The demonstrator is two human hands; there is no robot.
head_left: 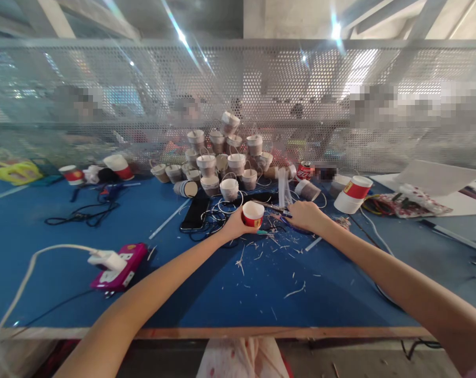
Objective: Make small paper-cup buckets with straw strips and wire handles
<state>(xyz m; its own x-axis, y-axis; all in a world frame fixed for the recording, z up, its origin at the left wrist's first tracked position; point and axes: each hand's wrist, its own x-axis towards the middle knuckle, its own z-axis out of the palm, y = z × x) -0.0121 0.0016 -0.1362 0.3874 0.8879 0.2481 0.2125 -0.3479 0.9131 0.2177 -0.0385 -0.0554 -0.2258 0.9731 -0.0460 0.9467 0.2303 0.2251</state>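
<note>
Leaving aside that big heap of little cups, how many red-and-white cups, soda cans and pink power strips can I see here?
Red-and-white cups: 4, one of them held in the left hand
Soda cans: 1
Pink power strips: 1
Total: 6

Counter (222,299), blue top, wooden front edge: heaped paper cups (222,157) (many with looped handles), pink power strip (122,265), black cables (84,214), soda can (304,170), scattered white trimmings (261,255).
</note>
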